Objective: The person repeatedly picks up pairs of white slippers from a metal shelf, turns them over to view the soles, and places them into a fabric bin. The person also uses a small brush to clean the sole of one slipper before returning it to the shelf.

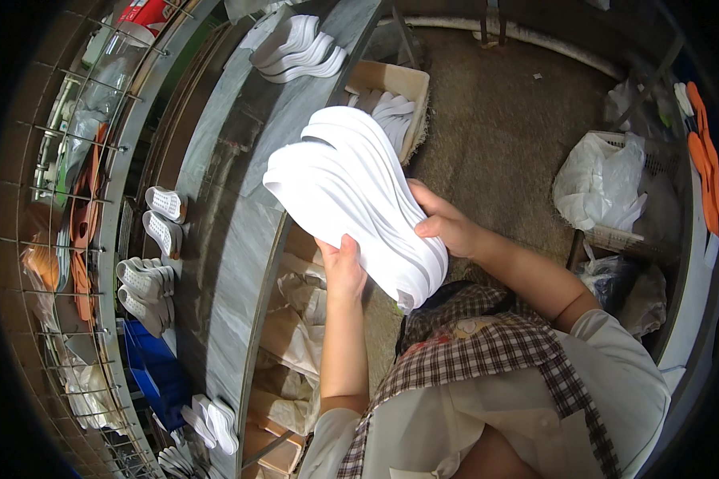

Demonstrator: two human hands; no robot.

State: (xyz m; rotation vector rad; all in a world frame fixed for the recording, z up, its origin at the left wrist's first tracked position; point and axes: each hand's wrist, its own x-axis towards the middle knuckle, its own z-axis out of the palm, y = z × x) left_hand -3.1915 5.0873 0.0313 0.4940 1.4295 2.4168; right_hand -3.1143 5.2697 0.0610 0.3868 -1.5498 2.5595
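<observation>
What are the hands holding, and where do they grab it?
A stack of white soles. The left hand grips its lower edge, and the right hand holds its right side near the lower end, fingers behind.

Three white soles [299, 49] on the grey counter [216, 239].

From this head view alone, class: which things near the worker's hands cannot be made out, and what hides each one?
- Left hand: its fingers are behind the stack of white soles.
- Count of soles: edges overlap too tightly.
- Cardboard box: contents partly hidden by the stack.
- Wire rack: items bent and small near the rim.
</observation>
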